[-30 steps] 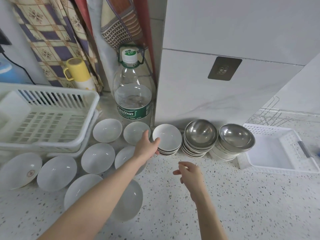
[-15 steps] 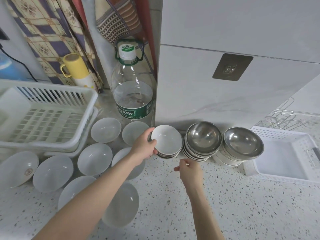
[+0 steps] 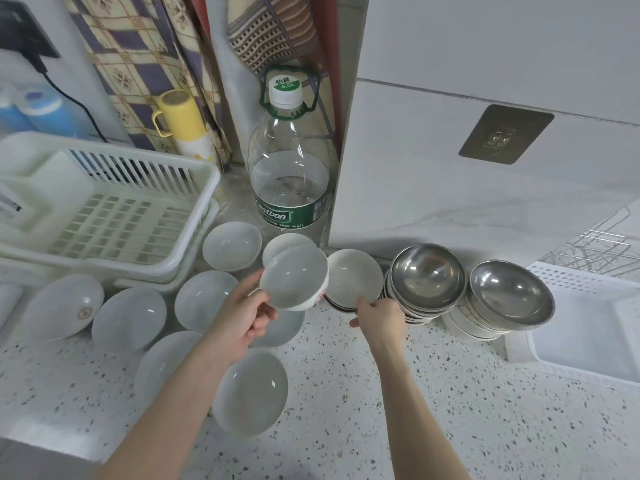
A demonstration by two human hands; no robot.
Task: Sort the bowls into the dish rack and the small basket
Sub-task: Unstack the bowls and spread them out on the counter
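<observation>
Since half a second ago the left hand (image 3: 242,315) has lifted a white bowl (image 3: 294,277) off the short stack (image 3: 353,280) by the wall; it was only touching that bowl's rim then. Now the bowl hangs tilted in the air, just left of the stack, thumb and fingers pinching its near rim. The right hand (image 3: 379,318) has moved forward too — its curled fingers now sit at the near edge of the short stack, touching the top bowl's rim; whether they actually clamp it cannot be told.

Containers:
- Dish rack (image 3: 104,209), white slatted plastic, far left on the speckled counter (image 3: 450,410) — nothing shows on its floor grid.
- Small basket (image 3: 588,327), white, far right, partly cut by the frame edge; the visible floor holds nothing.
- Two steel-topped stacks (image 3: 427,277) and (image 3: 509,296) stand between the short stack and the basket, each a metal bowl nested on white ones; the right one touches the basket's corner.

Loose white bowls (image 3: 128,318) lie spread over the counter in front of the rack, several partly under the left forearm. A large water bottle (image 3: 289,188) stands behind them against the wall corner, a yellow mug (image 3: 183,114) to its left.
</observation>
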